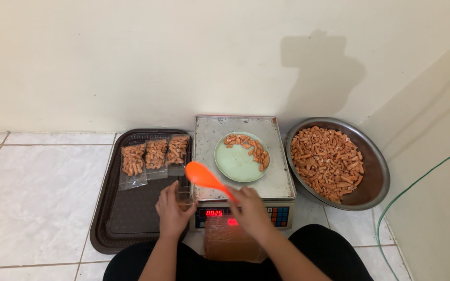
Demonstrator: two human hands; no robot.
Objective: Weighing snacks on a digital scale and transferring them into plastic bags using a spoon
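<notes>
We are gripping the light, rigid orange plastic spoon (204, 177) by its handle in the right hand (251, 212), bowl over the tray (111, 229), while the left hand (173, 209) is pinching a thin, slippery clear bag (184, 193).

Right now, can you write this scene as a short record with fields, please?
Left hand: holds a small clear bag open over the dark tray
Right hand: grips an orange spoon, its bowl beside the bag
Scale: metal platform, red lit display
On scale: green plate with a few orange snack pieces
Metal bowl: right of scale, holds many snack pieces
Filled bags: three, side by side at the tray's far end
Floor: white tiles
</notes>
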